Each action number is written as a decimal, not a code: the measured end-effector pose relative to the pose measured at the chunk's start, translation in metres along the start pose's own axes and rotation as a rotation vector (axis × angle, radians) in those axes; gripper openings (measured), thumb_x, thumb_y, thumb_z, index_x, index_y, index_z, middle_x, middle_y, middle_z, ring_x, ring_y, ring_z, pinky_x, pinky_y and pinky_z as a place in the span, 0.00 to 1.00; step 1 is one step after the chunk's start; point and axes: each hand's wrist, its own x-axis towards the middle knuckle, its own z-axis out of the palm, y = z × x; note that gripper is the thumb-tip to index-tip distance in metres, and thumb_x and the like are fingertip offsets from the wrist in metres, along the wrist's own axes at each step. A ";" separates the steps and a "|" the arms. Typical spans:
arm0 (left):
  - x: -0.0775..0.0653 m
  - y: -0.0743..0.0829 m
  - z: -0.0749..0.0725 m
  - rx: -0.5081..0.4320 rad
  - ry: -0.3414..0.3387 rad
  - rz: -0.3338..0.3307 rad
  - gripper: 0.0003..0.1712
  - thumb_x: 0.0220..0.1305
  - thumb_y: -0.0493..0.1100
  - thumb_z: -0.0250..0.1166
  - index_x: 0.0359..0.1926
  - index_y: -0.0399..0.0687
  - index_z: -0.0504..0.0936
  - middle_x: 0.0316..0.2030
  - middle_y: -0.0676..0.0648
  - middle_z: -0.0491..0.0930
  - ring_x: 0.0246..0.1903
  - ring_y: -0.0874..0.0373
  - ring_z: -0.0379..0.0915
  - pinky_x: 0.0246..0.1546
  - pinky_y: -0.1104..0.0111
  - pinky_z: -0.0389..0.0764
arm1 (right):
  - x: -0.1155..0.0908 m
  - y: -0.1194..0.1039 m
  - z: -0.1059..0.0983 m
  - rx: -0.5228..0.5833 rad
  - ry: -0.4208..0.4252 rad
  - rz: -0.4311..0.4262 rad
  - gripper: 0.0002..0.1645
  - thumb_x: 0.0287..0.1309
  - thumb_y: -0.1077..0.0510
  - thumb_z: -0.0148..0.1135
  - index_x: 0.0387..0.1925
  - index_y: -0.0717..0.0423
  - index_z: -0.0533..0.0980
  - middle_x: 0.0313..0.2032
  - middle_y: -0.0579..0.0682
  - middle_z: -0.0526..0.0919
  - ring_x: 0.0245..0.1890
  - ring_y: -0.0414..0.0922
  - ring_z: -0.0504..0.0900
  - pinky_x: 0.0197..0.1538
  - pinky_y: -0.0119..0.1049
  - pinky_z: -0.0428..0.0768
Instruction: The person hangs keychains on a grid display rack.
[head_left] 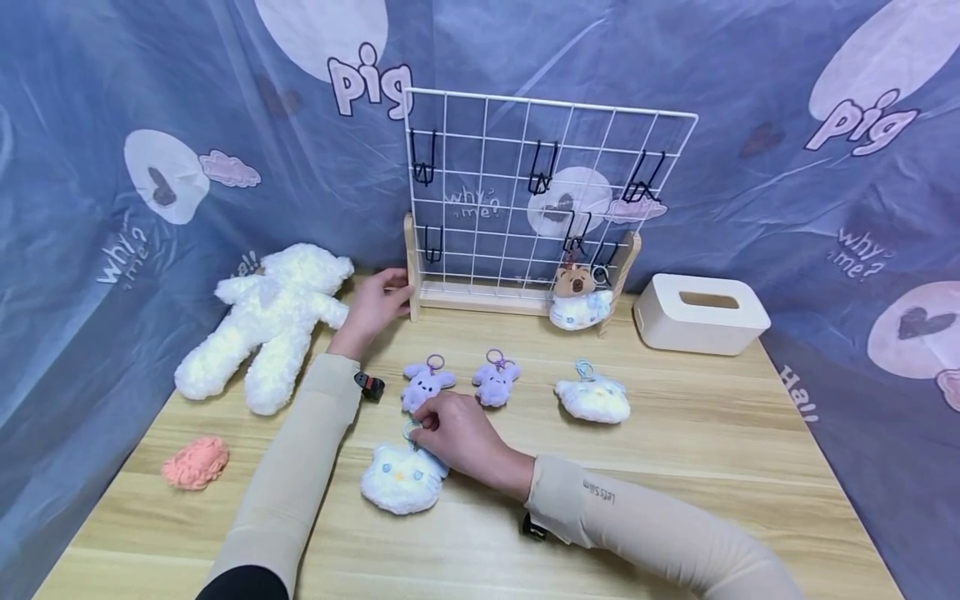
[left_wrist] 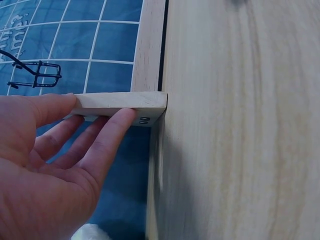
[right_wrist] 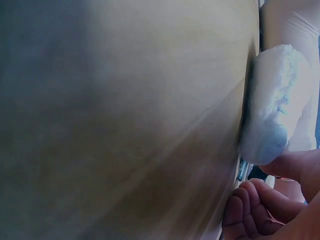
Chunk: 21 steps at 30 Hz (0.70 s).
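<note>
At the left end of a white wire grid rack (head_left: 480, 250), my left hand (head_left: 378, 304) holds the wooden side post (left_wrist: 120, 101), thumb on one face and fingers against the other. My right hand (head_left: 461, 433) is low over the table, pinching the light-blue ring of a white plush cat keychain (head_left: 401, 482). In the right wrist view the white plush (right_wrist: 275, 105) lies beside the thumb, with the fingers (right_wrist: 250, 210) curled below. Just beyond this hand lies a purple plush keychain (head_left: 423, 387). A brown bear keychain (head_left: 574, 281) and another white plush (head_left: 581, 310) hang on the rack.
Black hooks (head_left: 542, 171) stick out from the grid. On the table lie a second purple plush (head_left: 495, 385) and a white plush with blue ring (head_left: 594, 400). A white tissue box (head_left: 701, 315) stands right, a white teddy bear (head_left: 273, 321) and pink bundle (head_left: 197, 463) left.
</note>
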 end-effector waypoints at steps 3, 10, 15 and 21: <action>0.000 0.001 0.001 0.002 -0.001 0.001 0.28 0.86 0.37 0.61 0.79 0.29 0.71 0.69 0.27 0.79 0.65 0.33 0.82 0.65 0.51 0.93 | 0.002 0.005 0.005 -0.045 -0.002 -0.001 0.09 0.62 0.48 0.83 0.40 0.45 0.92 0.31 0.34 0.84 0.32 0.28 0.78 0.36 0.19 0.80; 0.001 0.002 0.001 0.008 0.001 0.002 0.28 0.86 0.37 0.61 0.79 0.30 0.71 0.69 0.27 0.79 0.65 0.32 0.82 0.66 0.50 0.93 | 0.005 0.010 0.011 -0.135 -0.012 0.005 0.11 0.58 0.46 0.84 0.39 0.44 0.91 0.30 0.32 0.80 0.31 0.28 0.76 0.36 0.22 0.76; 0.000 0.003 0.001 0.017 -0.001 0.001 0.29 0.86 0.38 0.61 0.79 0.30 0.71 0.69 0.27 0.79 0.66 0.33 0.82 0.66 0.52 0.93 | 0.006 0.010 0.014 -0.166 -0.028 -0.002 0.11 0.58 0.48 0.83 0.39 0.44 0.91 0.29 0.32 0.77 0.32 0.29 0.75 0.37 0.22 0.76; 0.001 0.000 0.000 0.010 -0.001 -0.002 0.29 0.85 0.38 0.62 0.79 0.31 0.71 0.69 0.28 0.79 0.65 0.33 0.83 0.65 0.52 0.94 | 0.005 0.009 0.013 -0.174 -0.035 -0.012 0.12 0.57 0.48 0.84 0.42 0.45 0.91 0.29 0.31 0.78 0.31 0.28 0.75 0.36 0.21 0.76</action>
